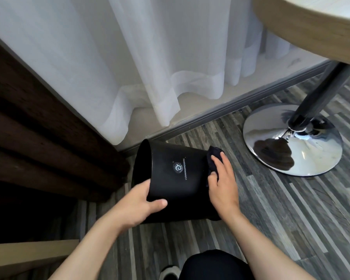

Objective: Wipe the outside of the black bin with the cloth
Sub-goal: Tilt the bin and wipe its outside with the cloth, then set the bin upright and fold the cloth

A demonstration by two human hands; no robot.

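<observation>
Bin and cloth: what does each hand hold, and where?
Left hand grips the bin at its open rim, thumb outside. Right hand presses the cloth against the bin's base end.

You see everything from one head-worn camera, looking steeply down and forward, close over your own forearms. Its wide lens takes in the floor (271, 209) up to the curtain (109, 57).

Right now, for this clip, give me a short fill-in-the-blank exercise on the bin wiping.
1. The black bin lies tipped on its ____.
2. The left hand grips the bin at its open ____.
3. The right hand presses a dark ____ against the bin's base end.

Missing words: side; rim; cloth
</observation>
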